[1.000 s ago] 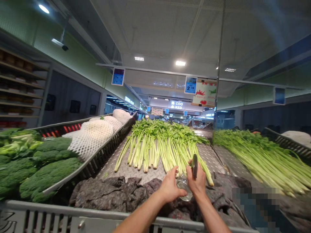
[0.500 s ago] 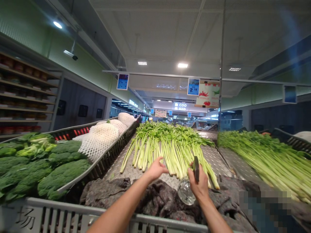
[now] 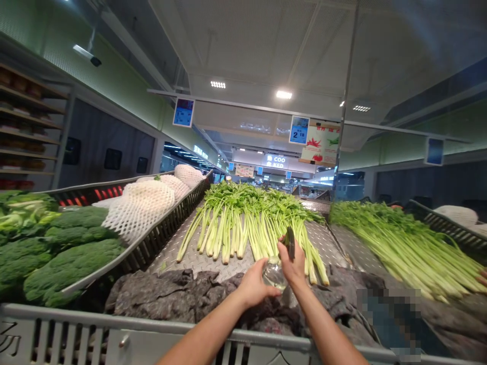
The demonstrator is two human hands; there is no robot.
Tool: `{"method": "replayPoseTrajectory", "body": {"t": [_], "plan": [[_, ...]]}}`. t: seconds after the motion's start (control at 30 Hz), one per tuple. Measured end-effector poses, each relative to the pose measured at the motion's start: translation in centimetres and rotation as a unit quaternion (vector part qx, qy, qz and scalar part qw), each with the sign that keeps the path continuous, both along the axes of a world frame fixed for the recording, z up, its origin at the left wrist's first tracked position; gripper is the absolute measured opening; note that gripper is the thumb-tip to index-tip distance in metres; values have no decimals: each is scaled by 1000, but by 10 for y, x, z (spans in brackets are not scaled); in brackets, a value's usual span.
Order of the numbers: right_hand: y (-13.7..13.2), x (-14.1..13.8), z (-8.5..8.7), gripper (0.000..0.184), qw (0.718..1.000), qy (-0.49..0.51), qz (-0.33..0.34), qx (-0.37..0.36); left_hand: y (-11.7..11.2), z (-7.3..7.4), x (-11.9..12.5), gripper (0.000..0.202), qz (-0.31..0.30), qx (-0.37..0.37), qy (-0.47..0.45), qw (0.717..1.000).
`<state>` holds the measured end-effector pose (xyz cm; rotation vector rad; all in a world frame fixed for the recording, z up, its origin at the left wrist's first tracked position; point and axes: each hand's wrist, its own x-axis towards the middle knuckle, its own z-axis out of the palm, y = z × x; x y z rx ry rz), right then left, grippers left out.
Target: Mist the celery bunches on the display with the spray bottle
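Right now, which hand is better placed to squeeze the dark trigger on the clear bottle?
Probably the right hand: it holds the clear bottle at the neck, close beside the dark trigger. The left hand only cups the bottle's lower body, away from the trigger.

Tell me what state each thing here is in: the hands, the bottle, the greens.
Clear bottle, tilted, lifted off the surface.
Right hand, fingers closed on the clear bottle's top.
Left hand, cupped around the clear bottle's base.
Celery, lying flat in rows, cut ends toward the person.
Broccoli, piled up at the left.
Dark cloth, crumpled.
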<state>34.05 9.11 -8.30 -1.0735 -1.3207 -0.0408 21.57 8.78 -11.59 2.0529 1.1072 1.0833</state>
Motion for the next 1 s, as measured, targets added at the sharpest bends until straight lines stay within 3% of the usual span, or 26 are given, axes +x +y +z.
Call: {"method": "replayPoseTrajectory", "body": {"t": [0.1, 0.53, 1.0], "plan": [[7, -10, 6, 31, 1000, -7, 15, 7, 5, 0, -5, 80, 29, 6, -27, 999], [-1, -10, -3, 26, 998, -61, 15, 4, -2, -9, -9, 80, 55, 75, 79, 993], [-3, -13, 0, 21, 996, -43, 71, 33, -18, 1, -12, 76, 82, 92, 77, 989]]}}
